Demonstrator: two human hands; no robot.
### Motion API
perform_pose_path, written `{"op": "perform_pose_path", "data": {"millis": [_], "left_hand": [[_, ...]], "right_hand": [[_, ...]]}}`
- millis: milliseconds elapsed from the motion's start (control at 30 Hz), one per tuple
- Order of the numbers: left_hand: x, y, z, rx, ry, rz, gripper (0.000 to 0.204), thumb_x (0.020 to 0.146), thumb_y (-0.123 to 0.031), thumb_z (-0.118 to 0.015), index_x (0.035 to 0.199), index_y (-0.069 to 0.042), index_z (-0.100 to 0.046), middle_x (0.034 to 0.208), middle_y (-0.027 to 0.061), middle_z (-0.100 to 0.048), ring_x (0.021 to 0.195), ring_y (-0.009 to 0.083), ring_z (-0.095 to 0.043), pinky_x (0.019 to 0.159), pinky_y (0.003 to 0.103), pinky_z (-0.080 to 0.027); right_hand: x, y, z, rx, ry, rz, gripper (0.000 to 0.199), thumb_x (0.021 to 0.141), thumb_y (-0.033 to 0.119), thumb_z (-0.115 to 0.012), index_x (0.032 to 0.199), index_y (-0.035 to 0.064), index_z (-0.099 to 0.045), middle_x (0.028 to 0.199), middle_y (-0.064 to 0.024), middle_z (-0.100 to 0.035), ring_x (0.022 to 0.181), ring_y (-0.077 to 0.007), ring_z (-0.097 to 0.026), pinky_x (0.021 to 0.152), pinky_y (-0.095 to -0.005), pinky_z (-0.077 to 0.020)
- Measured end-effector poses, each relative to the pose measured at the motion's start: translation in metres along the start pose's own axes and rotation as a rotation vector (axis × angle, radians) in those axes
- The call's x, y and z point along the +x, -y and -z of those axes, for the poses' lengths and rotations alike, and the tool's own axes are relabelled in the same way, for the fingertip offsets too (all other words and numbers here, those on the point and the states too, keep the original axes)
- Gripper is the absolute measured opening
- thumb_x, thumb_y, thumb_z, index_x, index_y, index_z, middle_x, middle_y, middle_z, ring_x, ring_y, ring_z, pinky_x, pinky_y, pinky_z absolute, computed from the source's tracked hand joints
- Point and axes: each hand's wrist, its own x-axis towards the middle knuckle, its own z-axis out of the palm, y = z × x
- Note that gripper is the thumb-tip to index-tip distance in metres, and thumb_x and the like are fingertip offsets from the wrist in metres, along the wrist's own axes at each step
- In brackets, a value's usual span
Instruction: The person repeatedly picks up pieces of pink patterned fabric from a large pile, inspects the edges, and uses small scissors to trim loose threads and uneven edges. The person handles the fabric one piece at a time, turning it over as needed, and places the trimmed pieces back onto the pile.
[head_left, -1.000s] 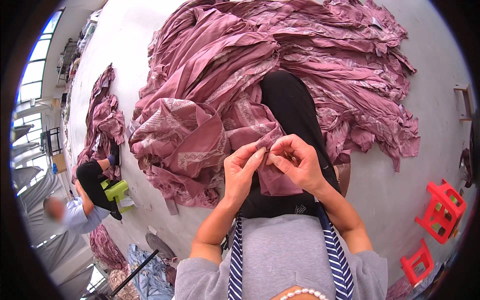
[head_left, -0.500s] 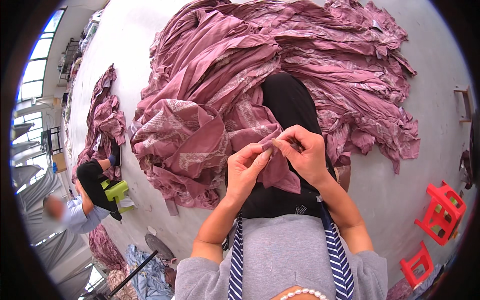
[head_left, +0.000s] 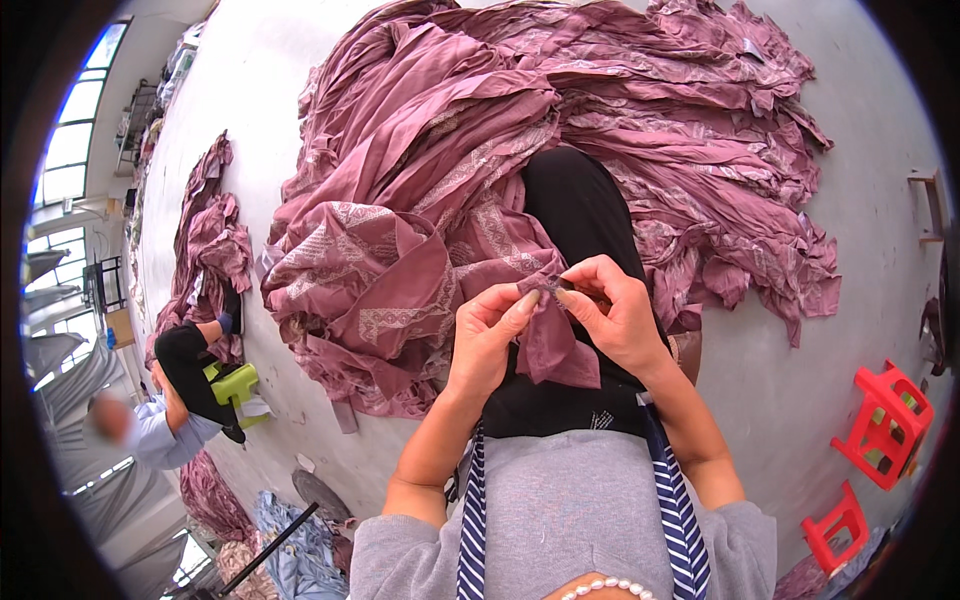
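Over my lap lies the end of a mauve patterned cloth (head_left: 400, 265), part of a big heap of the same fabric. My left hand (head_left: 490, 335) pinches an edge of it between thumb and forefinger. Close beside it, my right hand (head_left: 615, 315) pinches the same edge, thumb and fingers pressed together. Between the two sets of fingertips the edge is bunched. A loose corner of the cloth hangs below them over my dark trousers. The fingertips partly hide the gripped edge.
The cloth heap spreads ahead across the pale floor (head_left: 260, 50). At left, a person (head_left: 180, 410) sits on a green stool (head_left: 235, 385) by another mauve pile (head_left: 205, 240). Red stools (head_left: 885, 425) stand at right. A blue cloth pile (head_left: 300, 550) lies at lower left.
The edge between my fingers has gone from a small folded roll to a bunched, partly opened piece. My fingertips have shifted slightly along it; both hands stay at nearly the same place.
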Motion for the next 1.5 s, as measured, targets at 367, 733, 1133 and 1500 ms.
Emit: {"op": "perform_pose_path", "data": {"millis": [367,733,1133,1500], "left_hand": [[0.001,-0.004,-0.005,0.084,0.057,-0.043,0.017,0.09,-0.008,-0.065,0.105,0.0,-0.066,0.095,0.0011,-0.068,0.084,0.0037,-0.059,0.074,0.017,-0.045],[0.003,-0.007,0.0,-0.006,-0.026,-0.018,0.009,0.09,-0.01,-0.066,0.096,-0.004,-0.066,0.086,-0.0006,-0.066,0.072,0.0024,-0.056,0.064,0.018,-0.045],[0.017,-0.009,-0.005,-0.014,-0.074,-0.153,0.011,0.091,-0.008,-0.065,0.085,-0.008,-0.056,0.084,-0.0034,-0.059,0.074,0.0017,-0.051,0.071,0.017,-0.041],[0.021,-0.027,-0.009,0.044,0.07,0.117,0.027,0.098,-0.024,-0.056,0.111,-0.001,-0.062,0.095,-0.0004,-0.065,0.085,0.0035,-0.059,0.077,0.019,-0.048]], "right_hand": [[0.0,0.002,-0.006,0.053,-0.066,0.037,0.018,0.087,0.01,-0.069,0.092,-0.0021,-0.057,0.076,-0.0073,-0.067,0.071,-0.007,-0.063,0.063,-0.022,-0.051],[-0.003,0.01,0.004,0.053,-0.035,-0.065,0.037,0.076,0.018,-0.081,0.1,0.0005,-0.058,0.08,-0.001,-0.063,0.068,-0.0023,-0.054,0.059,-0.0192,-0.045],[-0.004,0.004,0.006,0.199,-0.067,-0.169,0.008,0.085,0.003,-0.065,0.091,0.0011,-0.059,0.072,0.007,-0.053,0.061,0.0015,-0.042,0.052,-0.0168,-0.0326],[0.011,-0.008,0.014,0.424,0.005,-0.283,0.014,0.091,0.019,-0.053,0.08,0.0101,-0.055,0.063,0.0095,-0.042,0.052,-0.0001,-0.036,0.046,-0.0184,-0.0266]]}}
